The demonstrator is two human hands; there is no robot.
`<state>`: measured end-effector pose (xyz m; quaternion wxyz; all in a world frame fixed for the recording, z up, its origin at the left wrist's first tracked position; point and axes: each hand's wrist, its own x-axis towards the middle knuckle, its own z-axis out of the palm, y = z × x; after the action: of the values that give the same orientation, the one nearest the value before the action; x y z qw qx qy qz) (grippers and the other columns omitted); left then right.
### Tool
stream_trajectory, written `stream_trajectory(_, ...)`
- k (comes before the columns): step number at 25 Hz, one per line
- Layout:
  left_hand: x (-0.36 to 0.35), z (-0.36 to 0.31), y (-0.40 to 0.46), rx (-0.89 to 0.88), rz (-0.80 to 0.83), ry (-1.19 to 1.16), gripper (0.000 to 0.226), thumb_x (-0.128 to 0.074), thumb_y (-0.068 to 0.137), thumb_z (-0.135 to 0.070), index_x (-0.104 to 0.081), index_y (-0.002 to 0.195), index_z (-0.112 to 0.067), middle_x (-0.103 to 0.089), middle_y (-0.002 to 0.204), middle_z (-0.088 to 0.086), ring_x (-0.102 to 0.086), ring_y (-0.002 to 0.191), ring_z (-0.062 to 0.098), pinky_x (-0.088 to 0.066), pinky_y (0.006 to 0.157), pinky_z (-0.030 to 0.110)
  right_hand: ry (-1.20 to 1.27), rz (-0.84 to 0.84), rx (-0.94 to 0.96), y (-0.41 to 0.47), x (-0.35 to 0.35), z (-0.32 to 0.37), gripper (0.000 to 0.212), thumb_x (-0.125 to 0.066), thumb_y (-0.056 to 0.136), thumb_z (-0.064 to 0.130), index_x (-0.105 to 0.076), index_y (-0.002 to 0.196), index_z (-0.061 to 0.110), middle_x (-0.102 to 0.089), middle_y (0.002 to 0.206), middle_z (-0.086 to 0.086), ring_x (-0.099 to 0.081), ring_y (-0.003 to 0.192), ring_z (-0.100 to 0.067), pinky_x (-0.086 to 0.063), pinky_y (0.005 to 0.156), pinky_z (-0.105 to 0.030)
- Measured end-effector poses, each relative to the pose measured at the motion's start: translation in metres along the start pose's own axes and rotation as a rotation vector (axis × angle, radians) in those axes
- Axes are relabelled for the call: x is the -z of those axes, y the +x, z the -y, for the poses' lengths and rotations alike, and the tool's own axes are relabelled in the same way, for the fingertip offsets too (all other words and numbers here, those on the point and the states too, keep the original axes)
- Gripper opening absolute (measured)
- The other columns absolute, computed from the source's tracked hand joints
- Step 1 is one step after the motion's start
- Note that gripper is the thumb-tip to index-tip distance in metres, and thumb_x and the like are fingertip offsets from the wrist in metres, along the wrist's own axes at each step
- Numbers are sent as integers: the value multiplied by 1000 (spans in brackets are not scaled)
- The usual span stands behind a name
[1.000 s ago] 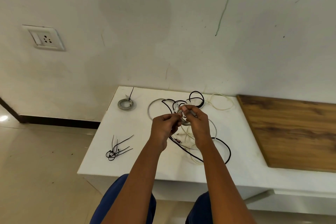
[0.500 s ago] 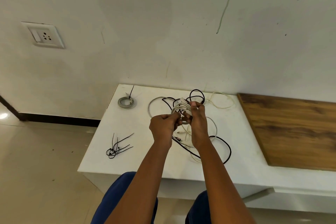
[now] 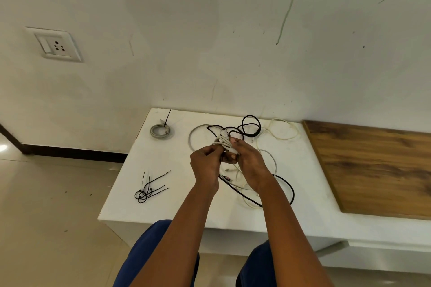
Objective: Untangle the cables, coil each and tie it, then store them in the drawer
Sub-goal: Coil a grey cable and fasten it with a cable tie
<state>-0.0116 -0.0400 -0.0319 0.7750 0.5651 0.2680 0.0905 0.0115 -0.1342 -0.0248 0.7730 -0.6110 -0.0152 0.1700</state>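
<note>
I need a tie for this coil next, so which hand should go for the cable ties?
Left, probably. The cable ties lie on the white table on the left hand's side, and the right hand grips the white cable coil, so it can keep hold.

- One head-worn view, looking forward and steeply down from above the person's own forearms.
- It faces a white wall [image 3: 210, 30], with the white table [image 3: 163, 205] set against it in mid-frame.
- The hands sit near the centre, close to the lens; wide-angle bending shows at the edges.
- No second view.
</note>
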Motion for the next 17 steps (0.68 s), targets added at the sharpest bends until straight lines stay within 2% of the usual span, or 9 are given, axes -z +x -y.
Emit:
stream_trajectory(3, 0, 1, -2, -55, 37, 33, 30, -58, 81, 2, -70, 58, -13, -67, 52, 2, -64, 47, 11, -51, 57, 17, -33, -48, -32, 1, -2, 3, 22, -50, 95, 19, -59, 108, 5, -60, 72, 2, -47, 51, -2, -41, 59, -19)
stream_trajectory(6, 0, 0, -1, -127, 53, 123, 20, -60, 81, -3, -72, 67, -11, -69, 60, 2, -65, 55, 11, -51, 59, 17, -6, -68, 1, 1, -3, 4, 18, -49, 95, 18, -57, 105, 6, -52, 64, 2, -42, 51, -5, -38, 59, -21)
stream_trajectory(9, 1, -3, 2, -178, 105, 186, 16, -63, 84, -11, -73, 72, -13, -71, 64, 1, -64, 58, 7, -48, 59, 13, 8, -126, 66, 1, -3, 5, 11, -49, 95, 17, -58, 97, 10, -58, 61, 6, -49, 52, -3, -43, 60, -21)
stream_trajectory(13, 1, -6, 2, -101, 241, 156, 9, -65, 86, -14, -73, 82, -14, -73, 74, 5, -68, 67, 10, -52, 65, 17, 11, -273, 93, 4, 1, 7, 6, -50, 95, 18, -54, 89, 17, -62, 67, 10, -55, 53, 1, -45, 55, -15)
stream_trajectory(17, 5, -11, 3, -88, 226, 96, 11, -70, 80, -6, -74, 90, -2, -73, 77, 13, -72, 70, 20, -57, 71, 23, 30, -344, 119, 4, 2, 5, 6, -48, 96, 16, -50, 98, 12, -60, 75, 6, -58, 51, 5, -44, 47, -10)
